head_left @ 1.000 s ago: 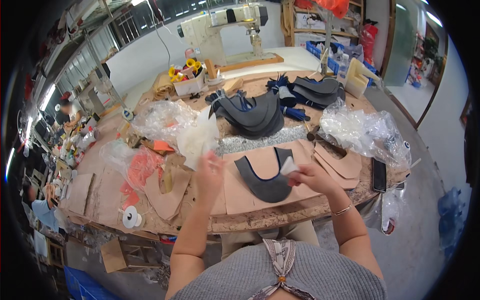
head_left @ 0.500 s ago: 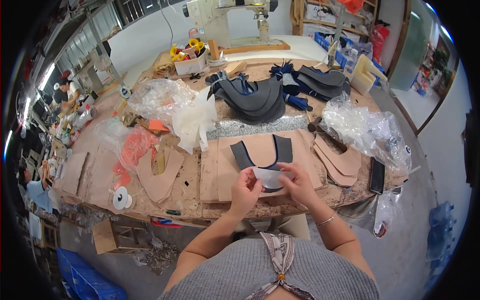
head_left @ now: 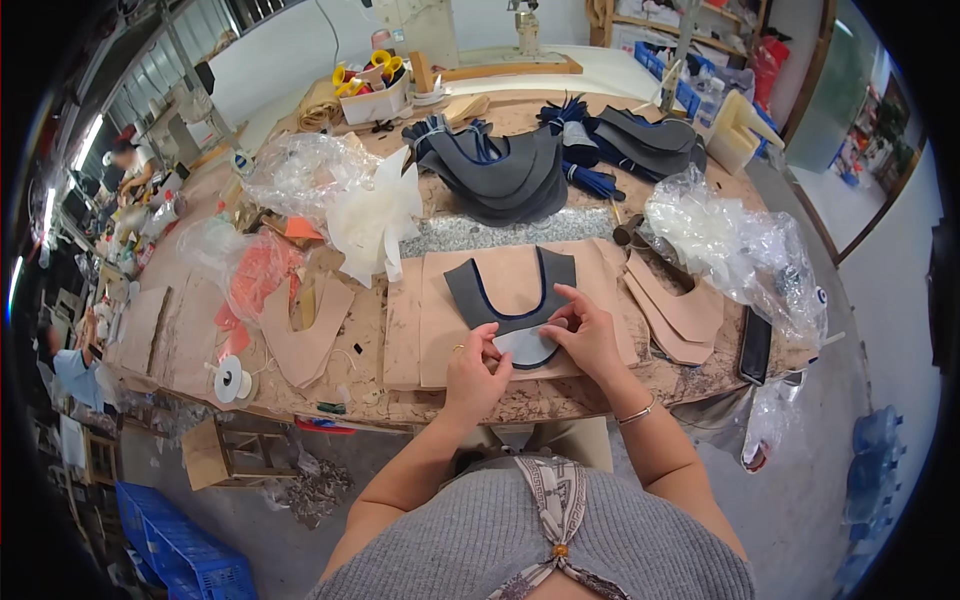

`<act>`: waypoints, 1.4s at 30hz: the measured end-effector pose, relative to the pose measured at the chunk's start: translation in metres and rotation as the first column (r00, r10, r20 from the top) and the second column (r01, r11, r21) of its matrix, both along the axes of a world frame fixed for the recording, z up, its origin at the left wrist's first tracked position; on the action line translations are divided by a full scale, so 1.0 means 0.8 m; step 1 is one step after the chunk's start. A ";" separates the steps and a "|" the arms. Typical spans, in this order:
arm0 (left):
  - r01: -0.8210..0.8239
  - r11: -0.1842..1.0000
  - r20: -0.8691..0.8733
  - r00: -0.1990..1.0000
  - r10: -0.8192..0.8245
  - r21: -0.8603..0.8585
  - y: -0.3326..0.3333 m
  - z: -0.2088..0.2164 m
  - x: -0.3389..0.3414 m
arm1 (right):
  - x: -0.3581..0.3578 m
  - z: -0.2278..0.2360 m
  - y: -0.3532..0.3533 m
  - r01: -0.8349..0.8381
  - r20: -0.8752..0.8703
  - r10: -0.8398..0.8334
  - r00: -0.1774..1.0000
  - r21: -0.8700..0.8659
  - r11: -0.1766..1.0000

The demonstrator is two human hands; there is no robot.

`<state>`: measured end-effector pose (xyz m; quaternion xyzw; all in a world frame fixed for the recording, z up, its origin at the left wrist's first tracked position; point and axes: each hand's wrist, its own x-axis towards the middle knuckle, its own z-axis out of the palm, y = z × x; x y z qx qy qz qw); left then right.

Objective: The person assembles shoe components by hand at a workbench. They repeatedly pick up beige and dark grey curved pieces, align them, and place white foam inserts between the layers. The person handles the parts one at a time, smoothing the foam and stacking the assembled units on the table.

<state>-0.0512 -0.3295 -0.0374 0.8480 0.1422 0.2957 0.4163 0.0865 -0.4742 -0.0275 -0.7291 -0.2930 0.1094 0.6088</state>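
Note:
A dark grey U-shaped piece [head_left: 463,292] with a navy-edged inner curve lies on stacked tan sheets [head_left: 432,345] in front of me. Over its near, rounded end rests a small whitish translucent patch [head_left: 524,347]. My left hand [head_left: 478,374] pinches the patch at its left end. The right end is between the thumb and fingers of my right hand [head_left: 588,336], whose index finger is raised near the grey piece's right arm. Several similar dark grey pieces [head_left: 510,185] lie stacked beyond, next to navy-edged bundles [head_left: 640,145].
Crumpled clear plastic [head_left: 705,225] and a black phone [head_left: 755,345] lie to the right. Tan cut pieces [head_left: 305,330], a white spool [head_left: 232,380] and white sheets [head_left: 372,220] are on the left. A white box of yellow cones [head_left: 378,100] stands farther back.
Both hands have brought the patch down from above the grey piece onto its rounded near end. The view has shifted slightly.

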 end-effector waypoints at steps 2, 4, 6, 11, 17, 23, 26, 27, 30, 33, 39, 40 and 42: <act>-0.003 1.000 -0.012 1.000 0.003 0.000 0.001 0.001 0.001 | 0.000 0.002 0.001 0.021 0.032 -0.021 0.999 -0.016 1.000; -0.005 1.000 -0.025 1.000 0.004 -0.022 0.001 -0.001 0.002 | -0.001 0.001 0.002 0.035 0.067 -0.033 0.997 -0.024 0.999; -0.007 0.998 -0.038 0.999 0.004 -0.068 0.002 -0.004 0.003 | -0.003 0.001 0.003 0.048 0.106 -0.043 0.993 -0.044 0.998; -0.040 0.994 -0.099 0.994 0.050 0.097 -0.002 0.010 0.000 | -0.006 0.003 0.010 0.077 0.252 -0.036 0.967 -0.157 0.985; 0.101 0.809 -0.015 0.994 -0.112 0.579 -0.016 0.029 -0.008 | -0.005 0.006 0.011 0.088 0.297 -0.011 0.955 -0.246 0.965; 0.313 0.766 -0.309 0.938 -0.157 0.562 -0.042 0.002 -0.004 | 0.003 0.002 -0.003 0.342 0.595 -0.155 0.789 -0.215 0.915; 0.348 0.732 -0.377 0.916 -0.133 0.586 -0.038 0.018 -0.005 | -0.028 0.014 -0.020 0.267 0.782 0.068 0.619 -0.291 0.919; 0.366 0.717 -0.411 0.904 -0.121 0.594 -0.037 0.025 -0.006 | -0.035 -0.010 -0.021 0.130 0.667 0.261 0.698 -0.476 0.870; 0.303 0.818 -0.352 0.926 -0.133 0.489 -0.019 0.009 -0.008 | -0.047 0.002 -0.021 0.153 0.630 0.314 0.710 -0.574 0.804; 0.295 0.779 -0.353 0.930 -0.101 0.554 -0.003 0.012 -0.019 | -0.046 -0.003 -0.025 0.083 0.627 0.352 0.695 -0.556 0.827; 0.248 0.706 -0.285 0.956 -0.068 0.664 0.008 0.000 -0.048 | 0.046 0.013 -0.121 0.480 0.582 -0.346 0.736 -0.089 0.872; 0.235 0.718 -0.266 0.961 -0.072 0.655 0.007 -0.001 -0.049 | 0.065 0.016 -0.144 0.539 0.584 -0.361 0.727 -0.160 0.827; 0.236 0.744 -0.263 0.961 -0.084 0.625 0.003 0.004 -0.047 | 0.090 0.010 -0.175 0.555 0.575 -0.322 0.752 -0.289 0.780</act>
